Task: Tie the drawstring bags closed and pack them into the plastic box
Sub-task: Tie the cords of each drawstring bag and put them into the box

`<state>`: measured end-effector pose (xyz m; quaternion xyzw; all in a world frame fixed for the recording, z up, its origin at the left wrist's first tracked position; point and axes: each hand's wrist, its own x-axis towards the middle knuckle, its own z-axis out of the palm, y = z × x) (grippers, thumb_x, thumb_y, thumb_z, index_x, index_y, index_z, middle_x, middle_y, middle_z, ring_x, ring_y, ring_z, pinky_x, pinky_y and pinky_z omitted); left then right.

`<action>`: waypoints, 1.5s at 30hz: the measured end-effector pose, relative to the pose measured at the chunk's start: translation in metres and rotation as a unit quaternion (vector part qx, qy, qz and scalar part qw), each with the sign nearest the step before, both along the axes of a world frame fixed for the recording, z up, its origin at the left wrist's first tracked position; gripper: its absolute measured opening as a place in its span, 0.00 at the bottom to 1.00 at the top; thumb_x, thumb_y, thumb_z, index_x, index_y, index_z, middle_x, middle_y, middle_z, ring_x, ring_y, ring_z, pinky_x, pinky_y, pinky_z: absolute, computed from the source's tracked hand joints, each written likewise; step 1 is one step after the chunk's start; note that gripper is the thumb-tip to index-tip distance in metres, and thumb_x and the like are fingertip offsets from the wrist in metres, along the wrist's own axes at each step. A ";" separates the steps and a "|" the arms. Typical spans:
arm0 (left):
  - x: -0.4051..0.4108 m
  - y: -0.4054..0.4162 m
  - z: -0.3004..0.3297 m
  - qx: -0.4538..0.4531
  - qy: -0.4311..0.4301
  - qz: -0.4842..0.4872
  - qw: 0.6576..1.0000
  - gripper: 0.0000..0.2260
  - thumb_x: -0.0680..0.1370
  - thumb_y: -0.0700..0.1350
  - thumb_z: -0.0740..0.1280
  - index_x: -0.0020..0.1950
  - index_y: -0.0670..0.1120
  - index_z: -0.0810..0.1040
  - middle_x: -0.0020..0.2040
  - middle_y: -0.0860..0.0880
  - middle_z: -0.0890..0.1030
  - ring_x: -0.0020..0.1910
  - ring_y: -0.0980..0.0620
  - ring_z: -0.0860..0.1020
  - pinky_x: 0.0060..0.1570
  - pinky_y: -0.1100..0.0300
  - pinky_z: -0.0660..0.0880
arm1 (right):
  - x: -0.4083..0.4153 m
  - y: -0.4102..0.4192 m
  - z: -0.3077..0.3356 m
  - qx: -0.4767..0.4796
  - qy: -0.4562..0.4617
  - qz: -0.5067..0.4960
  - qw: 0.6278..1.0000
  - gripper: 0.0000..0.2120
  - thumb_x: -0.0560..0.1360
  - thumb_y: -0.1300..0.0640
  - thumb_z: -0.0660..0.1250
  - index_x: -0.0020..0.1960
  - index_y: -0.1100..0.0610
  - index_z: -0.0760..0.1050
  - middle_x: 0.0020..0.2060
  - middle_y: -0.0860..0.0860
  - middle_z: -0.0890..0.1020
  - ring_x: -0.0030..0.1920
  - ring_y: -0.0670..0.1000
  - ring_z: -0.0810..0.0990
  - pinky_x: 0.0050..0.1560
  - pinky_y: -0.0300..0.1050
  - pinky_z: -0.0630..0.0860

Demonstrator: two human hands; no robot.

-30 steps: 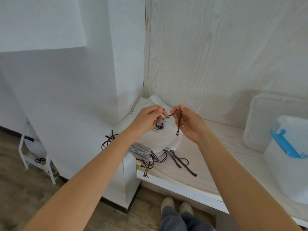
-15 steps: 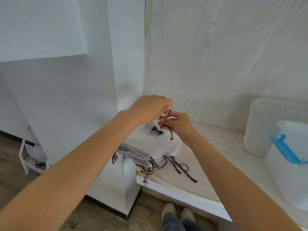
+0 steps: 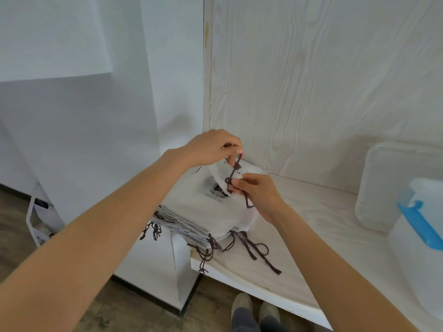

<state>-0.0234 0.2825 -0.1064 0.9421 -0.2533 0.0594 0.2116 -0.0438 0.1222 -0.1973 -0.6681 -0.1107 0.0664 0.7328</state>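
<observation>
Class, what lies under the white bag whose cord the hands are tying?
A stack of white bags, dark cords trailing from it, on the shelf. How many bags cannot be seen.

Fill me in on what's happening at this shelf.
A person is tying a dark drawstring on the top bag of a stack of white drawstring bags at the shelf's left end. The left hand pinches the cord's upper end; the right hand pinches it at the knot. The plastic box stands at the right, no bags visible inside.
</observation>
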 end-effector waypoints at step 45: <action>-0.046 0.004 -0.077 -0.471 0.017 0.143 0.870 0.07 0.79 0.37 0.62 0.45 0.48 0.73 0.39 0.52 0.80 0.37 0.62 0.79 0.34 0.74 0.71 | -0.012 0.020 0.022 -0.114 -0.113 -0.028 0.987 0.06 0.75 0.67 0.64 0.49 0.60 0.76 0.40 0.54 0.82 0.36 0.46 0.78 0.35 0.30 0.73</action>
